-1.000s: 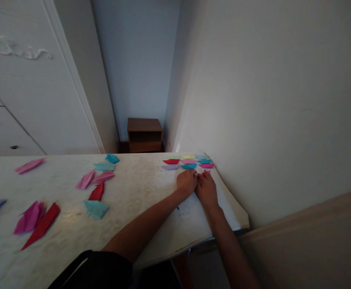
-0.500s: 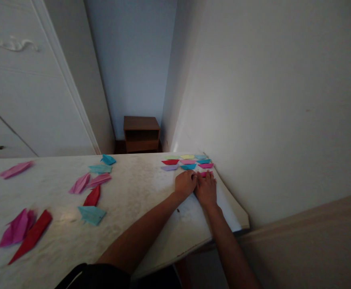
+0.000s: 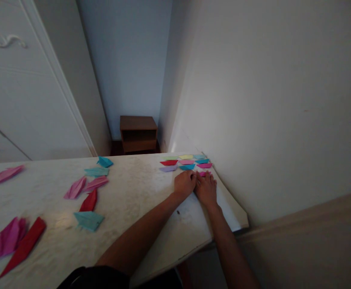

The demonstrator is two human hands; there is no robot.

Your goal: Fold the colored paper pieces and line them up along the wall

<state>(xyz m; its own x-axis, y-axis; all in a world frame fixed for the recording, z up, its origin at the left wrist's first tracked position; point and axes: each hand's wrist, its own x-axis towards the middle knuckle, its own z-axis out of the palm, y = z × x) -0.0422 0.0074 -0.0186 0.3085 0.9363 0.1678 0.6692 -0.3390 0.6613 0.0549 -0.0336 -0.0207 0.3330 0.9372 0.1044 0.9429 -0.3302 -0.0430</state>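
A small magenta folded paper piece lies at the right end of the table, mostly covered by my fingers. My right hand rests over it with the fingers stretched forward and flat. Right beside it, my left hand is closed, fingertips curled against the right thumb; what it pinches is hidden. Just beyond the hands, folded paper pieces lie in neat rows, among them a red one, a lilac one, a blue one and another magenta one.
Looser folded papers lie on the left of the white table: a light blue one, a long red one, a magenta one and several more. A wall borders the right. A brown cabinet stands beyond.
The view has shifted slightly, so the papers on the left appear farther left and lower. My hands stay in place over the magenta paper.
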